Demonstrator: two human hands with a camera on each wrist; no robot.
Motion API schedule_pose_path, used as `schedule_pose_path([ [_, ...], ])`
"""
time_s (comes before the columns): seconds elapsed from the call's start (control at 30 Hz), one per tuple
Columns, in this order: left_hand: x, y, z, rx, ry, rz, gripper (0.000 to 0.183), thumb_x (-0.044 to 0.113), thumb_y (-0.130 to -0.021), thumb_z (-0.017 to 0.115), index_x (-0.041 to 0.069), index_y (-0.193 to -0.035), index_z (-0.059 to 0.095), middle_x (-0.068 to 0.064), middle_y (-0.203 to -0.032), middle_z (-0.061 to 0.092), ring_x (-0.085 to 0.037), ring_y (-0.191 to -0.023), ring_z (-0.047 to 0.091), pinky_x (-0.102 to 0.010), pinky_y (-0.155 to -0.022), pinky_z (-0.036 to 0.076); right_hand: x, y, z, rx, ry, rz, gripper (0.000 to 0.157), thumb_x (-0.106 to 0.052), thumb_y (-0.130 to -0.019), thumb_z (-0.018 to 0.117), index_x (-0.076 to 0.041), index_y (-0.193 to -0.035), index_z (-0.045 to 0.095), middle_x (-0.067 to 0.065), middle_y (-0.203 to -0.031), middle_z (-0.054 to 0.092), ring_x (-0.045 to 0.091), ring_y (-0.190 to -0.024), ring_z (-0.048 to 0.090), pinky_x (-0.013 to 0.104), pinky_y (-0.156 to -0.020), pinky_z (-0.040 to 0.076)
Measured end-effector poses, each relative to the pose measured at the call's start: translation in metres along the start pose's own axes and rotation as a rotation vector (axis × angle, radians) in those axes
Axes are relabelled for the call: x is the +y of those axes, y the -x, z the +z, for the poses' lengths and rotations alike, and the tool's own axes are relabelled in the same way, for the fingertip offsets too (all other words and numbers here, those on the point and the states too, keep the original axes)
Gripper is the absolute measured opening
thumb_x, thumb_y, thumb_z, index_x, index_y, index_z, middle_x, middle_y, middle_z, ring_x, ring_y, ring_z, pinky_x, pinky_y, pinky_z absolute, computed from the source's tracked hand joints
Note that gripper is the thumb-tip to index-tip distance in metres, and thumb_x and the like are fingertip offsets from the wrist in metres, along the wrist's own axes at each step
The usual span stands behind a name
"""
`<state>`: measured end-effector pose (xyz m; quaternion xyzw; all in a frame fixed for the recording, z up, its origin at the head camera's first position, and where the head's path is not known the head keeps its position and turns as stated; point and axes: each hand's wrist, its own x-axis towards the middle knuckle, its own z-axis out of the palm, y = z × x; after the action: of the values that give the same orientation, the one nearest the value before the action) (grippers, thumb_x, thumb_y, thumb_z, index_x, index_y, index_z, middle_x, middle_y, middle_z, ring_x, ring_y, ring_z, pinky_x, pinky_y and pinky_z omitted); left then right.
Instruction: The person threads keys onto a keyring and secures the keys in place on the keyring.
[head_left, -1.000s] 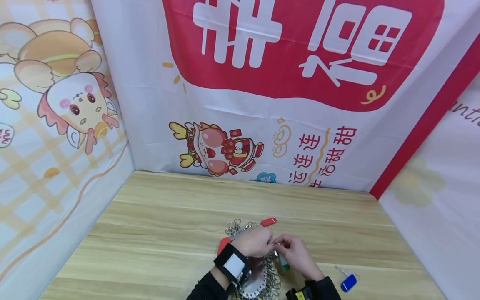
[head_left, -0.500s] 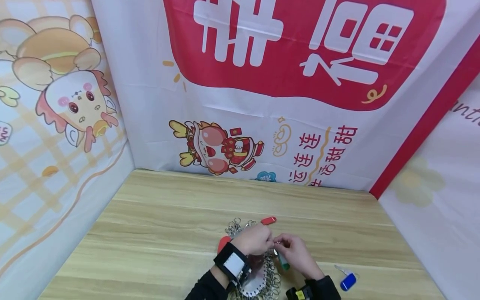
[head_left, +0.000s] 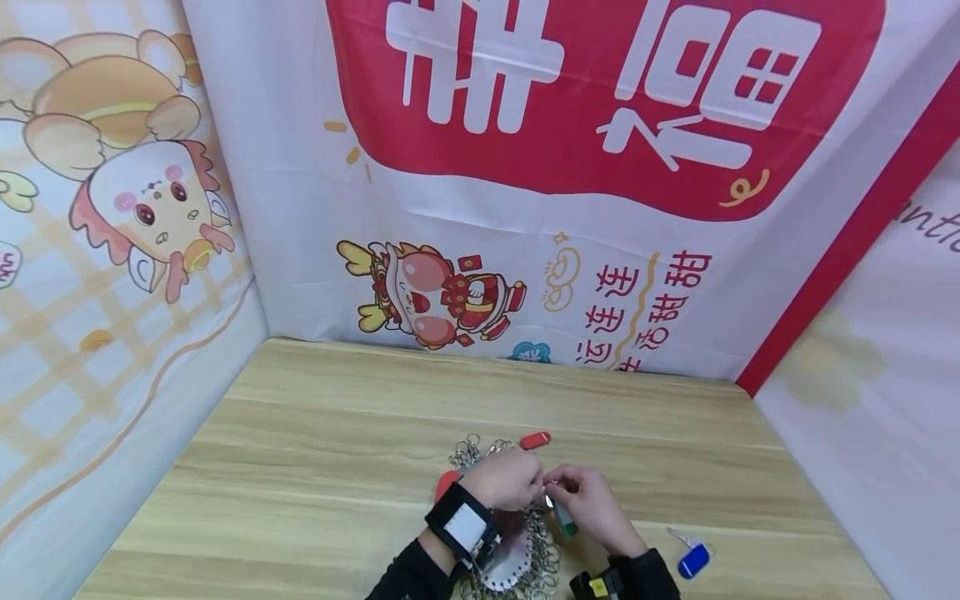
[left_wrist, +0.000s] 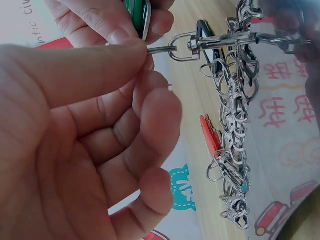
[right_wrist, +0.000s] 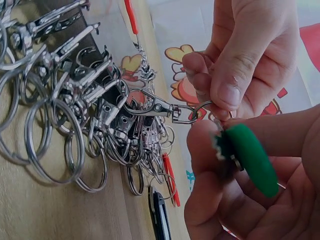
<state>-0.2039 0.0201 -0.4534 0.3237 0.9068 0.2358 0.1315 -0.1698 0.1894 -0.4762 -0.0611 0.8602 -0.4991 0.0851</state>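
Observation:
My left hand (head_left: 504, 482) pinches a split ring (left_wrist: 161, 50) between thumb and forefinger. That ring runs through the end of a swivel snap hook (left_wrist: 220, 41), which is drawn out from a shiny metal plate (head_left: 498, 575) edged with many hooks and rings. Close beside it, my right hand (head_left: 592, 504) grips a green key tag (right_wrist: 252, 160) between thumb and fingers, right at the split ring. A metal key edge shows dark and blurred under the tag in the right wrist view. The left forearm and hand cover part of the plate in the head view.
A blue key tag (head_left: 693, 561) with a key lies on the wooden table (head_left: 300, 500) at the right. Beyond the hands lies a red key tag (head_left: 535, 440); another red piece (head_left: 446, 485) shows left of the left wrist. Printed cloth walls (head_left: 300, 208) border the table.

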Motion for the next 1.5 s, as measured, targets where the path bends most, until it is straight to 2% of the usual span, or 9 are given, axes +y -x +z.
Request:
schedule_pose_path([
  [0.17, 0.001, 0.001, -0.001, 0.01, 0.001, -0.028, 0.036, 0.02, -0.094, 0.058, 0.016, -0.059, 0.048, 0.006, -0.053, 0.04, -0.008, -0.044, 0.042, -0.022, -0.043, 0.034, -0.002, 0.001, -0.001, -0.009, 0.005, -0.014, 0.01, -0.009, -0.091, 0.06, -0.004, -0.095, 0.067, 0.005, -0.085, 0.065, 0.016, -0.075, 0.058, 0.028, -0.065, 0.046],
  [0.33, 0.002, 0.002, 0.0, -0.014, 0.036, -0.053, 0.028, 0.019, -0.091, 0.062, 0.016, -0.064, 0.057, 0.007, -0.056, 0.046, -0.008, -0.047, 0.046, -0.023, -0.045, 0.036, -0.002, 0.001, -0.002, -0.007, 0.014, -0.014, 0.008, -0.008, -0.091, 0.059, -0.004, -0.093, 0.067, 0.007, -0.084, 0.065, 0.017, -0.075, 0.058, 0.029, -0.066, 0.046],
  [0.57, 0.002, 0.002, 0.002, -0.009, 0.021, -0.004, 0.037, 0.02, -0.092, 0.06, 0.016, -0.058, 0.046, 0.007, -0.051, 0.037, -0.007, -0.042, 0.038, -0.021, -0.042, 0.03, 0.001, 0.003, -0.002, -0.045, 0.013, -0.051, 0.009, -0.009, -0.09, 0.061, -0.004, -0.094, 0.068, 0.005, -0.088, 0.067, 0.017, -0.08, 0.06, 0.028, -0.068, 0.047],
  [0.73, 0.001, 0.002, 0.004, 0.01, 0.028, -0.014, 0.039, 0.023, -0.093, 0.058, 0.017, -0.058, 0.044, 0.008, -0.05, 0.037, -0.006, -0.041, 0.039, -0.021, -0.041, 0.031, 0.004, 0.005, -0.001, -0.052, 0.006, -0.055, 0.012, -0.014, -0.091, 0.062, -0.006, -0.097, 0.069, 0.003, -0.092, 0.068, 0.016, -0.083, 0.06, 0.028, -0.07, 0.047],
  [0.93, 0.001, 0.0, 0.004, 0.004, 0.035, 0.002, 0.033, 0.018, -0.091, 0.061, 0.016, -0.06, 0.049, 0.007, -0.052, 0.039, -0.007, -0.044, 0.041, -0.021, -0.043, 0.032, 0.004, 0.003, -0.003, -0.019, 0.006, -0.031, 0.011, -0.011, -0.092, 0.06, -0.006, -0.096, 0.069, 0.004, -0.09, 0.067, 0.015, -0.079, 0.059, 0.029, -0.068, 0.047],
  [1.13, 0.004, -0.002, 0.006, 0.03, -0.039, 0.026, 0.037, 0.02, -0.091, 0.061, 0.016, -0.058, 0.046, 0.007, -0.051, 0.034, -0.007, -0.044, 0.039, -0.021, -0.045, 0.03, 0.002, 0.004, -0.005, -0.056, -0.001, -0.023, 0.014, -0.013, -0.092, 0.06, -0.003, -0.1, 0.065, 0.005, -0.086, 0.066, 0.016, -0.072, 0.058, 0.026, -0.061, 0.045],
  [1.27, 0.005, -0.004, 0.003, 0.026, -0.025, 0.026, 0.037, 0.021, -0.092, 0.06, 0.018, -0.058, 0.046, 0.008, -0.051, 0.034, -0.006, -0.044, 0.039, -0.021, -0.045, 0.03, 0.002, 0.004, -0.009, -0.07, 0.001, -0.015, 0.012, -0.011, -0.092, 0.059, -0.003, -0.1, 0.064, 0.006, -0.086, 0.065, 0.015, -0.066, 0.055, 0.024, -0.055, 0.042],
  [1.37, 0.003, -0.003, -0.004, 0.021, 0.033, 0.004, 0.038, 0.023, -0.093, 0.059, 0.016, -0.058, 0.046, 0.008, -0.051, 0.034, -0.007, -0.043, 0.038, -0.021, -0.044, 0.03, 0.002, 0.002, -0.016, -0.073, 0.051, -0.056, 0.009, -0.008, -0.091, 0.059, -0.003, -0.096, 0.065, 0.008, -0.082, 0.064, 0.015, -0.062, 0.053, 0.024, -0.052, 0.041],
  [1.5, -0.004, 0.004, -0.016, 0.018, 0.116, -0.072, 0.036, 0.024, -0.092, 0.059, 0.015, -0.059, 0.047, 0.007, -0.051, 0.038, -0.008, -0.043, 0.039, -0.023, -0.044, 0.032, 0.005, 0.0, -0.025, -0.116, 0.204, -0.157, 0.006, -0.004, -0.09, 0.06, -0.002, -0.09, 0.065, 0.005, -0.078, 0.062, 0.013, -0.065, 0.054, 0.025, -0.057, 0.044],
])
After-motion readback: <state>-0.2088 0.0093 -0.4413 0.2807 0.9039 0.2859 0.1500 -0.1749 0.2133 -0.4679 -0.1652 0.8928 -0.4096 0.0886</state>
